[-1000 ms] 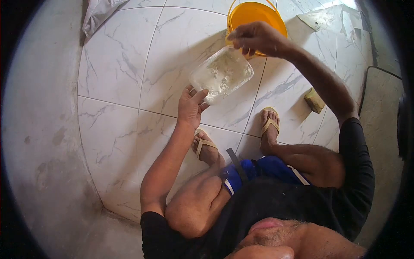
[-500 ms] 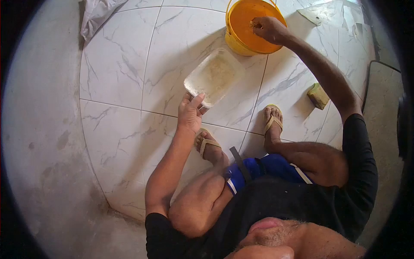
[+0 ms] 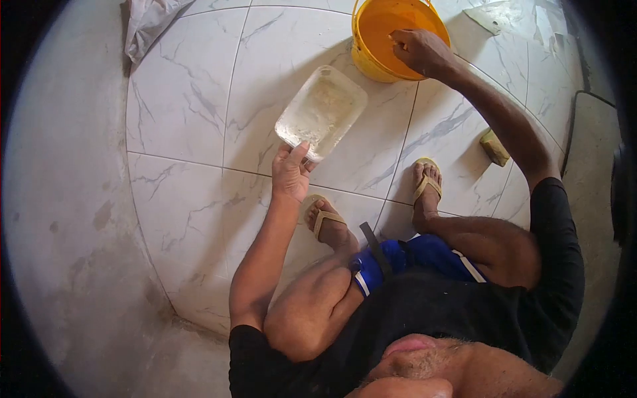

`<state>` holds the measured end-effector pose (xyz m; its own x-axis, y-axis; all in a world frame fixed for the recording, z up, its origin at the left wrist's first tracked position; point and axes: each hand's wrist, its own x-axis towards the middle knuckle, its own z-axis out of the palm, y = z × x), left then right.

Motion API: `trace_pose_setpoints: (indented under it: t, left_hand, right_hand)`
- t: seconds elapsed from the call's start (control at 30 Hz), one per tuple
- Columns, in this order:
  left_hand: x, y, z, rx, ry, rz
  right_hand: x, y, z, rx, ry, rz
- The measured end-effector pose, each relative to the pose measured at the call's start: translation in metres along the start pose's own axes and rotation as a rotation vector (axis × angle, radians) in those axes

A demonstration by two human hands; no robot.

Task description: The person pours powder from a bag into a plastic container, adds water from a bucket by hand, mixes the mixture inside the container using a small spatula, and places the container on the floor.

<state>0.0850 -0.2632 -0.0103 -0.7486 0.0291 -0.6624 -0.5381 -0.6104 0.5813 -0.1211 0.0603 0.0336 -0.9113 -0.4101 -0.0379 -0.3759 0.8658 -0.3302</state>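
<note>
The left hand point(image 3: 290, 174) has its thumb over the near rim and its fingers beneath, gripping a rounded rectangular tub point(image 3: 322, 113) – pale, thin-walled, smeared inside with chalky white residue. The fingers of the right hand point(image 3: 424, 53) curl narrowly over the mouth of a round orange-yellow bucket point(image 3: 371, 58); whether they pinch anything I cannot tell. Farther out, a blocky, rough greenish-tan lump point(image 3: 494, 147) sits on glossy, grey-veined tiles point(image 3: 176, 99) – beyond them, crumpled whitish cloth point(image 3: 147, 26).

Grey-veined white tile floor point(image 3: 179, 119) ran w/ thin joints, grey wall point(image 3: 73, 199) stood at L, bright light at top R
</note>
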Motion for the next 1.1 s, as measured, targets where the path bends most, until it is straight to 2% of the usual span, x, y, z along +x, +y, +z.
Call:
trace_pose_setpoints:
  t: [0.27, 0.57, 0.67, 0.87, 0.93, 1.0, 1.07, 1.1]
  left_hand:
    - [0.001, -0.003, -0.006, 0.015, 0.05, 0.024]
    - [0.0, -0.001, -0.003, -0.044, 0.035, 0.06]
    - [0.0, 0.001, -0.004, -0.027, 0.023, 0.045]
    - [-0.003, 0.003, -0.003, -0.004, -0.013, 0.004]
    - [-0.008, 0.005, 0.002, -0.012, -0.015, -0.004]
    - [-0.011, 0.01, 0.009, -0.02, -0.022, -0.019]
    - [-0.013, 0.012, 0.012, -0.019, -0.024, -0.029]
    - [-0.013, 0.013, 0.014, -0.018, -0.024, -0.035]
  right_hand:
    - [0.001, -0.002, -0.001, -0.047, -0.043, -0.001]
    - [0.0, 0.001, 0.005, 0.025, 0.032, -0.039]
    - [0.006, 0.003, 0.002, -0.025, -0.122, 0.026]
    - [0.038, 0.037, 0.02, 0.026, -0.372, -0.148]
    - [0.049, 0.051, 0.026, -0.021, -0.377, -0.506]
    - [0.05, 0.051, 0.021, 0.221, -0.463, -0.281]
    - [0.044, 0.003, -0.011, 0.727, -0.57, 0.555]
    - [0.044, 0.001, -0.015, 0.777, -0.573, 0.559]
